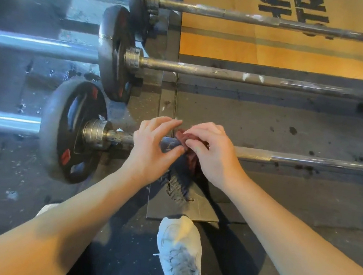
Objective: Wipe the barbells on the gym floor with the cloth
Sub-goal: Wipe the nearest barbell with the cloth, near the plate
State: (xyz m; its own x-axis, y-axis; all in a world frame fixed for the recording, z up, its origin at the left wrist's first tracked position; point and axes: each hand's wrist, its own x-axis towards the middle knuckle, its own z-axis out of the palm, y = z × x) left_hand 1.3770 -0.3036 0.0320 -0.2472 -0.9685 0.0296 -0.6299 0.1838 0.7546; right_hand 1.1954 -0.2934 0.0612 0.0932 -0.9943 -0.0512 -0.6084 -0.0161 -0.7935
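Three barbells lie side by side on the gym floor. The nearest barbell (290,158) runs across the middle of the view, with a black plate (71,130) at its left end. A dark red cloth (188,155) is draped over this bar just right of the collar. My right hand (210,156) pinches the cloth against the bar. My left hand (153,147) curls over the bar beside it, thumb and fingers touching the cloth's left edge. The middle barbell (232,75) and the far barbell (264,20) lie beyond, untouched.
A wooden lifting platform (236,49) with black lettering sits under the far bars. Worn rubber matting (271,127) covers the floor, with a torn patch (177,187) below the cloth. My white shoe (178,252) stands close behind my hands.
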